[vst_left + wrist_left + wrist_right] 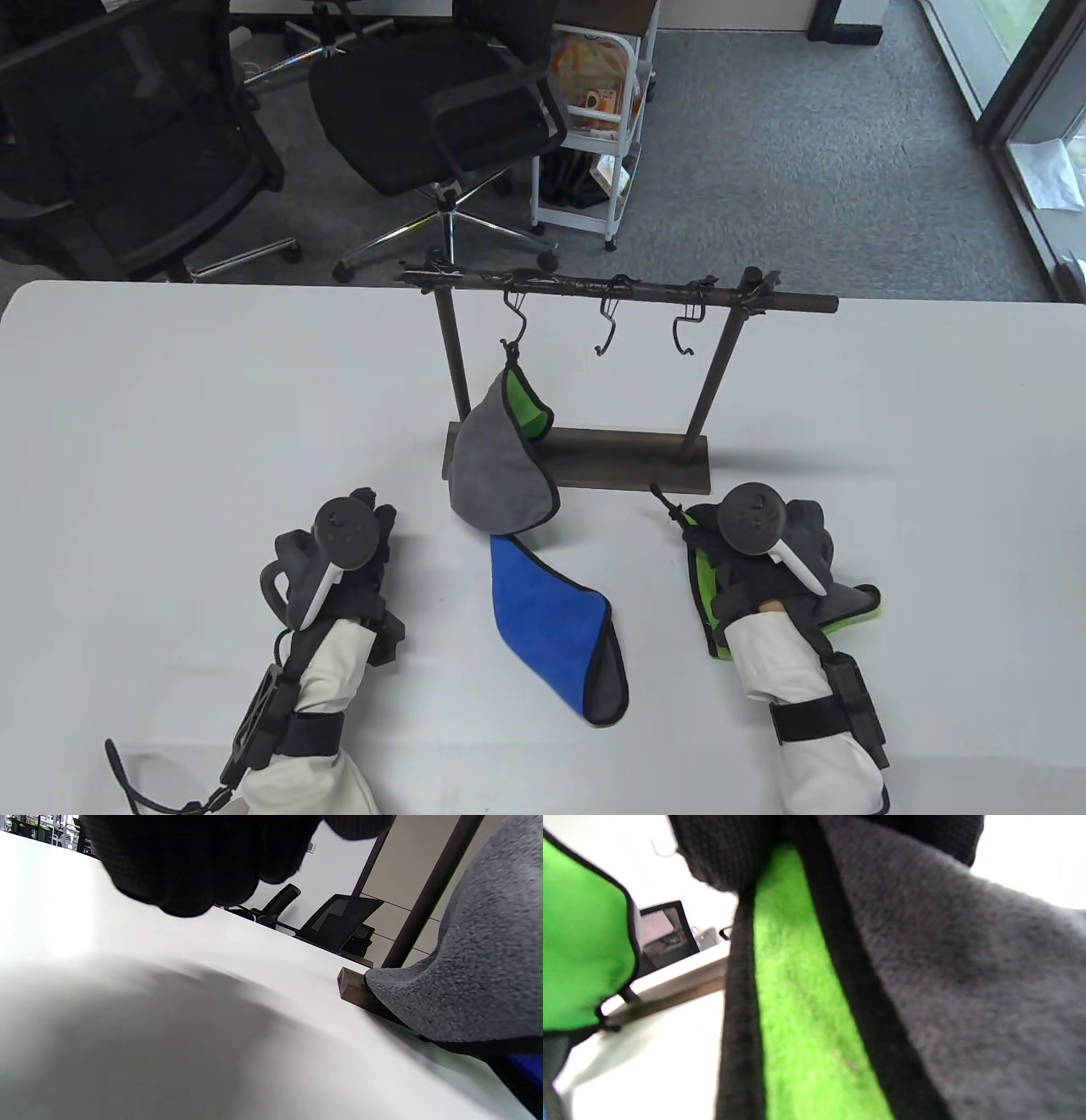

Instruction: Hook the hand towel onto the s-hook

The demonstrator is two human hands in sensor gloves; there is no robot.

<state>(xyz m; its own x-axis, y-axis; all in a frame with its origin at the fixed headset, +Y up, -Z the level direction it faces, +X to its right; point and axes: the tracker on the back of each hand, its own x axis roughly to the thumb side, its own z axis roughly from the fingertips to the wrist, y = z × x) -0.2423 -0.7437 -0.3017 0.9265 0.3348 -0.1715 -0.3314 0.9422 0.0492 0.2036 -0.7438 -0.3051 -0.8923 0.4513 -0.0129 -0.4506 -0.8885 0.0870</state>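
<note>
plainly, right hand (768, 543) grips green-grey towel (925, 1005); left hand's (335, 552) grip unclear; no writing legible.

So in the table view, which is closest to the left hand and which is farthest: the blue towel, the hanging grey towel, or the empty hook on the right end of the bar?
From the left hand:
1. Hanging grey towel, just to its right, draped onto the rack's base.
2. Blue towel, flat on the table to the right; nearly as close.
3. Empty hook, high on the bar's far right end.

My right hand (768, 543) wears black over a green-and-grey towel (848, 604); left of it lies a blue-and-grey towel (556, 624); the rack (585, 463) is dark brown.
</note>
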